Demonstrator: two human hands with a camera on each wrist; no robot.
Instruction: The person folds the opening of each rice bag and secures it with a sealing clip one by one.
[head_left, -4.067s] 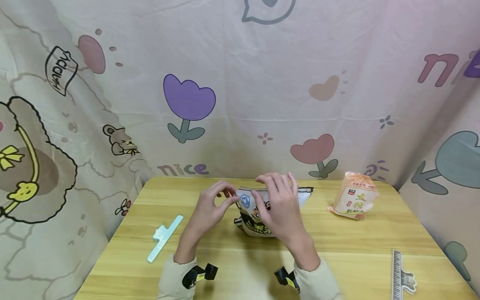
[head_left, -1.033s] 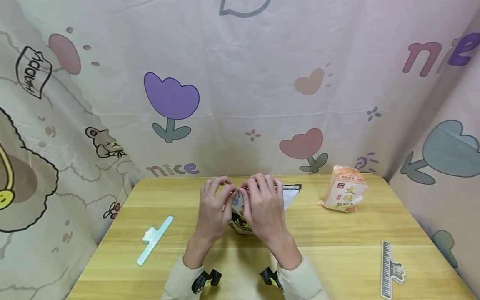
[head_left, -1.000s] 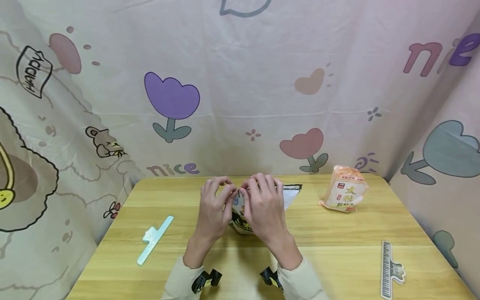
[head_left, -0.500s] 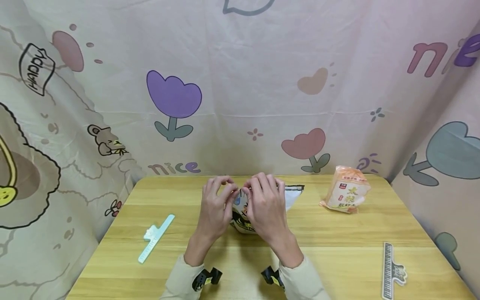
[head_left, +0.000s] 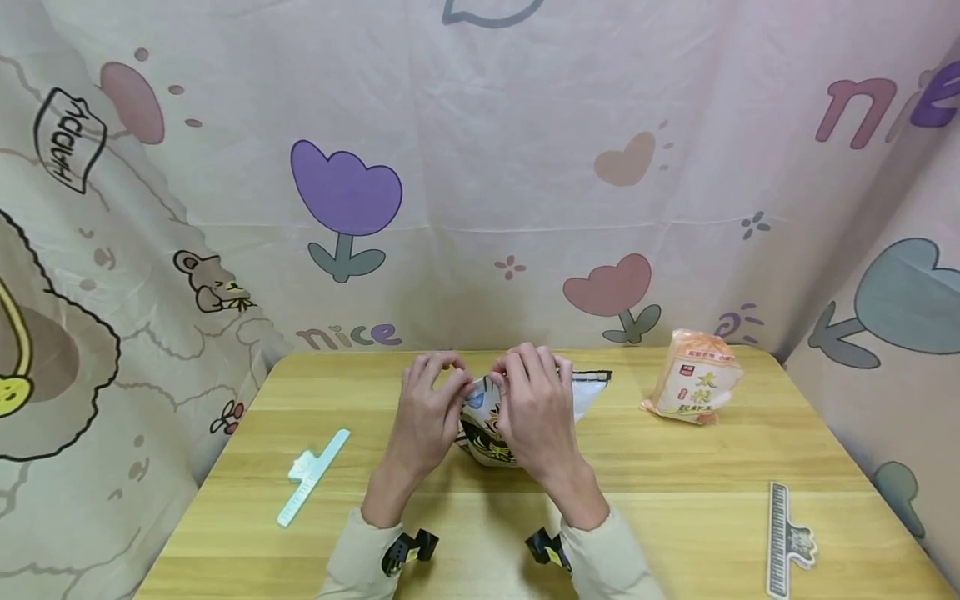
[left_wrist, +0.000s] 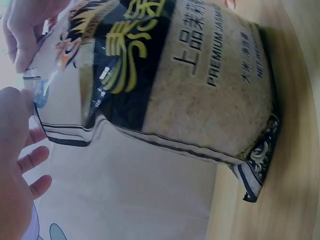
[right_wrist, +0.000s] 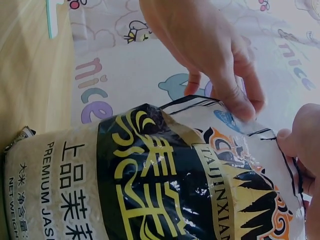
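A bag of jasmine rice (head_left: 489, 433) stands upright on the table, its printed black and gold front towards me. Thumb and fingers of my left hand (head_left: 427, 412) pinch its top edge near the left corner. My right hand (head_left: 538, 408) pinches the same edge a little further right, covering part of the front. From the left wrist, the bag (left_wrist: 200, 100) shows its rice through a see-through lower part. In the right wrist view the left hand (right_wrist: 210, 55) and right hand (right_wrist: 305, 135) sit a short gap apart on the edge. Whether the edge is sealed I cannot tell.
On the wooden table (head_left: 675, 517), a mint-green bag clip (head_left: 313, 477) lies at left. A grey and white bag clip (head_left: 780, 542) lies near the right front. An orange and white package (head_left: 697, 379) stands at the back right, before a patterned curtain (head_left: 480, 167).
Since the oldest frame, the right hand has moved left and both hands now pinch the top edge close together. In the last half second the gap between them has widened slightly.
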